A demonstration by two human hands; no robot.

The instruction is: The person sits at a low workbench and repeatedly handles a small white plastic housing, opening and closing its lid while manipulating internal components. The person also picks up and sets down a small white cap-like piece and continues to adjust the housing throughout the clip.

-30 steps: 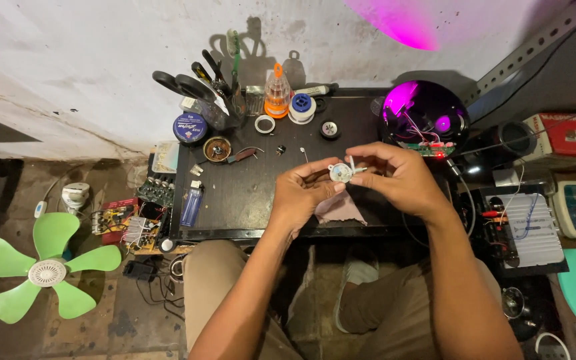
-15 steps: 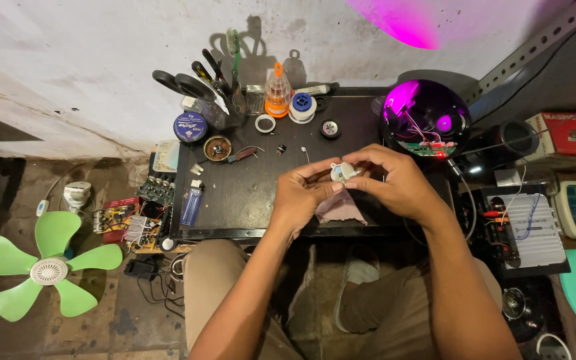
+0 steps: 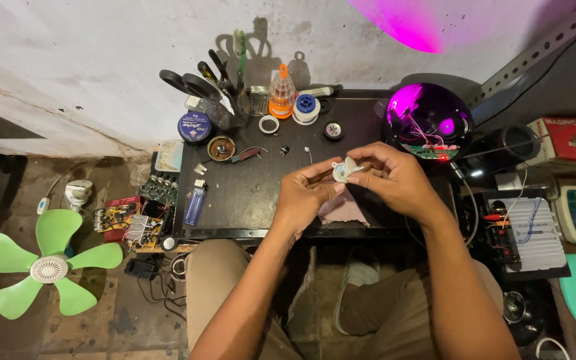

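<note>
Above a small black table (image 3: 248, 193), my left hand (image 3: 307, 195) and my right hand (image 3: 395, 179) meet around a small white round part (image 3: 343, 171) with little tabs. Both hands pinch it between fingertips, the left from below-left, the right from the right. A pinkish cloth (image 3: 341, 210) lies on the table just under the hands. My knees show below the table edge.
Along the table's back stand a tool cup with scissors (image 3: 198, 87), an orange-capped bottle (image 3: 281, 93), tape rolls (image 3: 307, 107) and a solder tin (image 3: 194, 125). A glowing purple dome (image 3: 428, 120) sits at right. A blue lighter (image 3: 195, 203), circuit boards (image 3: 135, 213) and a green fan (image 3: 48, 267) lie left.
Both hands have stayed together on the white part, which has turned slightly between the fingers. The hands shifted a little lower over the table.
</note>
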